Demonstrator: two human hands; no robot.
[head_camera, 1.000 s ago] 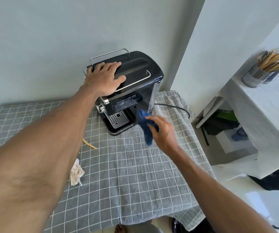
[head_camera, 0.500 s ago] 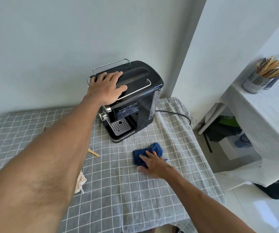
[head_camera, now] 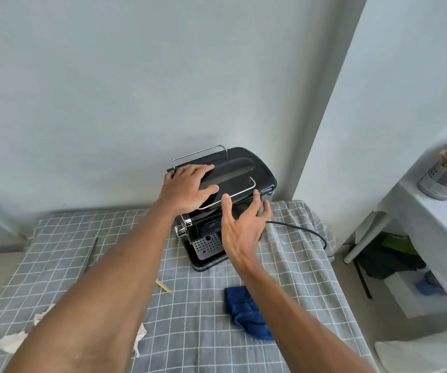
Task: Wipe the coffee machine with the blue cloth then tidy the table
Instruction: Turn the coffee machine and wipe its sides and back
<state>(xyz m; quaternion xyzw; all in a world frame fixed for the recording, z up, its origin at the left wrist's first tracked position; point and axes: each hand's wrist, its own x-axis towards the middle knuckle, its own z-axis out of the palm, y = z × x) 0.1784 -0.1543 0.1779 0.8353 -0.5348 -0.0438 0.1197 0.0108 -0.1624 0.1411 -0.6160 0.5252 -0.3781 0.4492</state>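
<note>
While the left hand (head_camera: 187, 188) lies flat on the lid of the coffee machine (head_camera: 233, 200) at frame centre, the right hand (head_camera: 243, 227) hovers with fingers spread at the machine's front right corner, gripping nothing. Whether it touches the casing is unclear. Below it, toward lower centre-right, the blue cloth (head_camera: 246, 310) lies crumpled on the checked tablecloth (head_camera: 206, 343), partly under the right forearm, so the right hand is nearer. 2 hands flank the machine, probably to shift it.

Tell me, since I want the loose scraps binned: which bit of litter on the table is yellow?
The thin yellow stick, lying near the coffee machine, just beside the left forearm. The other scraps, the crumpled white tissues near the front left edge, are white.
</note>
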